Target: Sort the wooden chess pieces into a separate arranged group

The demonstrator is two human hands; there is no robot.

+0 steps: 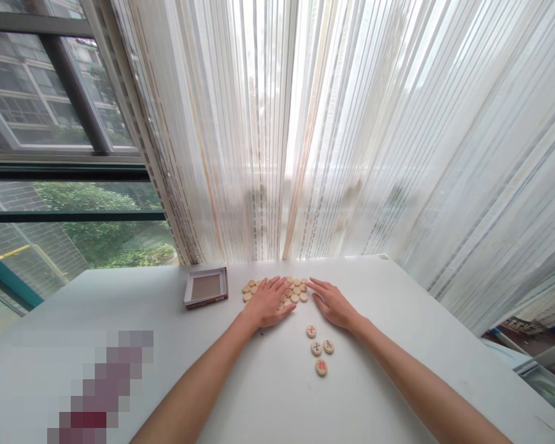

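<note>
A heap of round wooden game pieces lies face down on the white table near its far edge. My left hand rests flat on the left part of the heap, fingers spread and open. My right hand lies flat beside the heap's right edge, fingers stretched toward it, open. Nearer to me, several pieces lie apart, face up with red or dark marks. Some pieces are hidden under my left hand.
A small open brown box sits left of the heap. Sheer striped curtains hang right behind the table. A window is at the left. A blurred patch covers part of the near left table.
</note>
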